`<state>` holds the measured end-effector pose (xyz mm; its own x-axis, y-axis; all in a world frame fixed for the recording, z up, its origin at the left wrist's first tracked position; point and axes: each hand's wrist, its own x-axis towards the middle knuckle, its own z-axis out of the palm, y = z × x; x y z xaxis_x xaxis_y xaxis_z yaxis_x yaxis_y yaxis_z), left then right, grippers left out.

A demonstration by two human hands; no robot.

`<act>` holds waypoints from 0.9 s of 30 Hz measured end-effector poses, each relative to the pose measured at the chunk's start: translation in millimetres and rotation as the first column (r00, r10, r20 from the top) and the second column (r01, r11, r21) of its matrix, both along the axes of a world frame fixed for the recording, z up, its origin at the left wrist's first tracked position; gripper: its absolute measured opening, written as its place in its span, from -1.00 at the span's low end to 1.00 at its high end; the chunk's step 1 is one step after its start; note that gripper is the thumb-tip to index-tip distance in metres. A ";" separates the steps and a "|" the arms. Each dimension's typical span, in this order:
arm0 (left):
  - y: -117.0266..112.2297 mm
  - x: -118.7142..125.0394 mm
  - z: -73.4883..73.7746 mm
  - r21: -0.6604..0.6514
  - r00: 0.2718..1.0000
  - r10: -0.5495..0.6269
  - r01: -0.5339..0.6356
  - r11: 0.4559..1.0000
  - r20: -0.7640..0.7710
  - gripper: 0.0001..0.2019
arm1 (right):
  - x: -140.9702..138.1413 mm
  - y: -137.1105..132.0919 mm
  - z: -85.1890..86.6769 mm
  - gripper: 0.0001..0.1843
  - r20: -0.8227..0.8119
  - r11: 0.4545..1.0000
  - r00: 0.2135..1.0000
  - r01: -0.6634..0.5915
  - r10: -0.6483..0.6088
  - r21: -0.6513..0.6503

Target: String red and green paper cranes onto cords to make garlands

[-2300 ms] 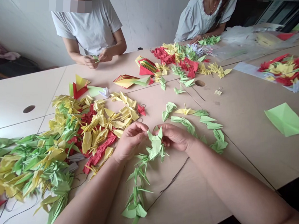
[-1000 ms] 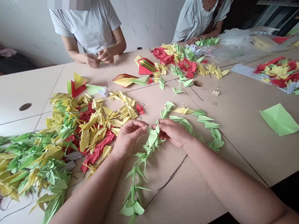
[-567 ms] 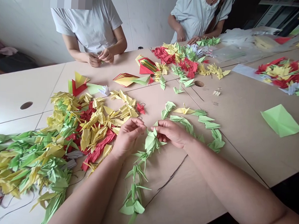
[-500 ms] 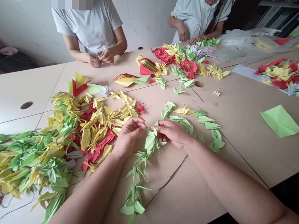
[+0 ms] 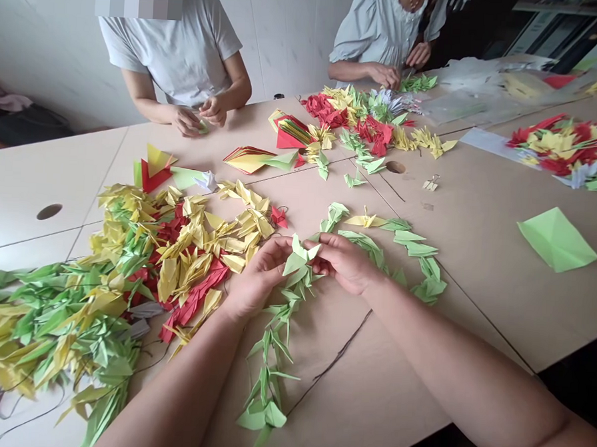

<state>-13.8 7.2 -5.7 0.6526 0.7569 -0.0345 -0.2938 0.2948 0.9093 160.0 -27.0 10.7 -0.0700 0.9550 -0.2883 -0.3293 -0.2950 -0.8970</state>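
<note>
A light green paper crane (image 5: 301, 255) is pinched between my two hands over the middle of the table. My left hand (image 5: 262, 275) is closed on its left side, fingertips partly behind the paper. My right hand (image 5: 349, 263) grips its right side with thumb and index finger. From beneath the crane, a string of green paper cranes (image 5: 272, 342) runs down toward the table's front. A dark thread (image 5: 339, 359) comes out near its lower end. Behind my right hand lies a curved green strand (image 5: 429, 270), with one yellow crane (image 5: 366, 219) at its far side.
A large heap of yellow, green and red cranes (image 5: 99, 293) fills the left side. Folded papers (image 5: 249, 159) and more cranes lie at the back. A green paper sheet (image 5: 558, 240) and a binder clip (image 5: 431, 184) lie right. Two people sit across, their hands on the table.
My left hand has come in to the green crane, which now sits higher between both hands with its wings spread. Across the table, the right-hand person's hands have moved apart.
</note>
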 end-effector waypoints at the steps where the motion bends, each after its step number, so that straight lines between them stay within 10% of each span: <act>1: -0.1 0.4 0.5 -0.003 1.000 0.003 -0.003 1.000 -0.012 -0.65 | -0.8 -0.3 0.0 -0.59 0.021 1.000 1.000 -0.001 0.000 0.012; 11: -3.2 2.1 6.2 -0.089 0.996 -0.062 0.057 0.994 -0.057 -0.62 | -6.7 -3.8 2.3 -0.59 0.226 0.995 0.973 0.024 -0.045 0.096; 27: 0.3 2.7 7.2 -0.172 0.996 0.088 -0.088 0.981 -0.008 -0.78 | -0.4 -2.8 -0.4 -0.61 0.038 0.996 0.998 -0.059 0.057 0.062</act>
<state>-11.1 7.5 1.5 0.5837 0.7941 -0.1694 -0.3254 0.4200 0.8472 159.6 -29.8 10.3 -0.1163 0.9659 -0.2312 -0.2805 -0.2553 -0.9253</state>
